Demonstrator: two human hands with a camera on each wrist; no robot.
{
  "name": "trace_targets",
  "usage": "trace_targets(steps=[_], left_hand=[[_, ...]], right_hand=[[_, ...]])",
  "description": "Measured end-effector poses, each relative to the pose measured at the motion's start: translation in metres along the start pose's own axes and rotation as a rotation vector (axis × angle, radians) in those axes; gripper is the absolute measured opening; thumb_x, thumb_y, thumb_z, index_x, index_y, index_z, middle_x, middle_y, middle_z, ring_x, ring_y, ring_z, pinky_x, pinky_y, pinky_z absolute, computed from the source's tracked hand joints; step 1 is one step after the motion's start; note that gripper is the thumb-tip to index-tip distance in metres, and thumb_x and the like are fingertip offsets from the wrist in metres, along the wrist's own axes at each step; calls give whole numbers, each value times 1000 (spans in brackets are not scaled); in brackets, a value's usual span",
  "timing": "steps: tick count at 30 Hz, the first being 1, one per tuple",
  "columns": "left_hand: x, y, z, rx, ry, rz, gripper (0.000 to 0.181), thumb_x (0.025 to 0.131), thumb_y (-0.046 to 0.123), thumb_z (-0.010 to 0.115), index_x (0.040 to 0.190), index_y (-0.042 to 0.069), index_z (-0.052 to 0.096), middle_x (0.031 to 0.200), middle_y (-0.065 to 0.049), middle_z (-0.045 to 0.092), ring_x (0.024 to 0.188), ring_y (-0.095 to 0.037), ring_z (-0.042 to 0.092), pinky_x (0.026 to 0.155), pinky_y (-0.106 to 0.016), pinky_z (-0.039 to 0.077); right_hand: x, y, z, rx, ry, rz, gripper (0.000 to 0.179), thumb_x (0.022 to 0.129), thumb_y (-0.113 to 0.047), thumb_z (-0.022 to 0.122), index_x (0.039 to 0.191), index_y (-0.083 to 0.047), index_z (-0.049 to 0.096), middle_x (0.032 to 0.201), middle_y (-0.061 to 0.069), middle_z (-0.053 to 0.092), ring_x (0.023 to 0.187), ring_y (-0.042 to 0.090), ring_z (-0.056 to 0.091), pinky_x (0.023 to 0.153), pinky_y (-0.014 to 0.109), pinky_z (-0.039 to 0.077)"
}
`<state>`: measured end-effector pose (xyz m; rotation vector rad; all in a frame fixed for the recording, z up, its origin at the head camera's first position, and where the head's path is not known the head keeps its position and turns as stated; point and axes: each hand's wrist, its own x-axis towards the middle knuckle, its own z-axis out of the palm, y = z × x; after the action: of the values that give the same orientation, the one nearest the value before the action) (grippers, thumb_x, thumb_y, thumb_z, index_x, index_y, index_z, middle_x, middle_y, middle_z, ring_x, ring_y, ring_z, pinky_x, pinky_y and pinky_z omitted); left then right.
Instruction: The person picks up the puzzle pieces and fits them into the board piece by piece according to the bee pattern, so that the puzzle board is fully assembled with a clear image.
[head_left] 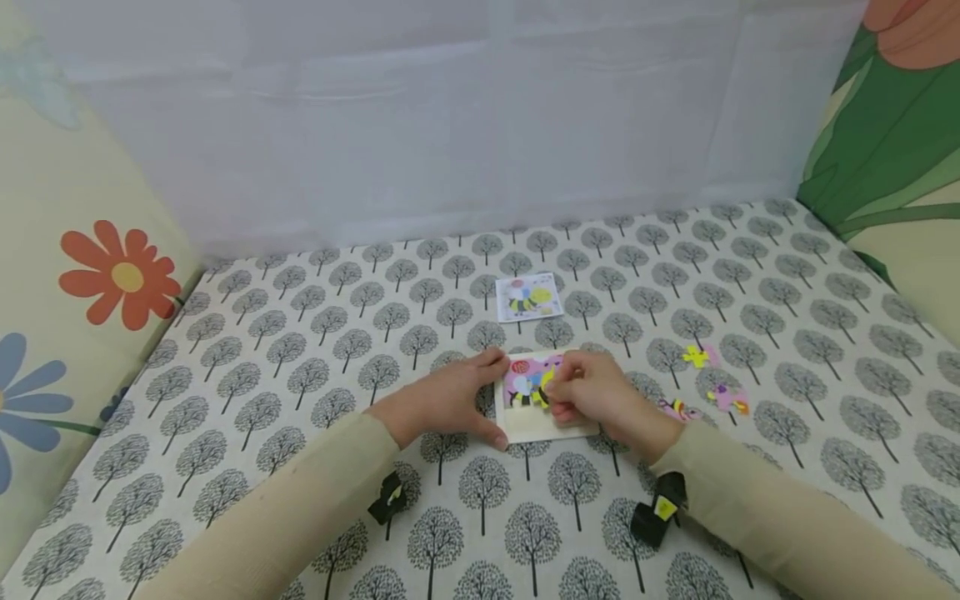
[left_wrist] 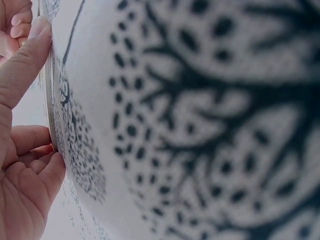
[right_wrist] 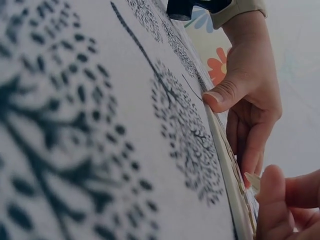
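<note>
A small jigsaw puzzle tray (head_left: 534,426) with a pale frame lies in front of me. Fitted pieces (head_left: 524,385) in its upper part show pink, blue, yellow and black; its lower part shows bare backing. My left hand (head_left: 448,402) holds the tray's left side, thumb at the near corner and fingers at the far one. Over the tray's right side, my right hand (head_left: 603,398) pinches a puzzle piece (right_wrist: 254,183) between thumb and finger. Its pale edge shows in the right wrist view, while its face is mostly hidden by the fingers.
Loose puzzle pieces lie right of the tray: a yellow and pink one (head_left: 697,357), a pink and purple one (head_left: 727,398), and another (head_left: 679,409) beside the right forearm. Behind the tray is a picture card (head_left: 528,297) with a bee. A tree-patterned cloth (head_left: 442,537) covers the table.
</note>
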<state>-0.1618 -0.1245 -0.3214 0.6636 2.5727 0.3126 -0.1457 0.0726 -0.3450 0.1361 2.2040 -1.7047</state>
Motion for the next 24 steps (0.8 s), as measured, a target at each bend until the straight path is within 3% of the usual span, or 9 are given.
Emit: trace_targets(steps=[17, 24], left_hand=[[1, -1, 0, -3, 5, 10, 110, 62, 52, 79, 147, 13, 21, 155, -4, 8, 140, -30, 17, 115, -43, 17], [1, -2, 0, 6, 8, 15, 110, 62, 53, 78, 147, 13, 21, 155, -5, 9, 140, -31, 19, 114, -44, 18]], right_hand=[[2, -1, 6, -36, 33, 22, 14, 79, 1, 65, 82, -1, 51, 63, 9, 59, 48, 12, 57, 50, 26, 55], [2, -2, 6, -17, 17, 21, 29, 78, 2, 66, 102, -3, 52, 69, 11, 62, 46, 12, 57, 49, 27, 55]])
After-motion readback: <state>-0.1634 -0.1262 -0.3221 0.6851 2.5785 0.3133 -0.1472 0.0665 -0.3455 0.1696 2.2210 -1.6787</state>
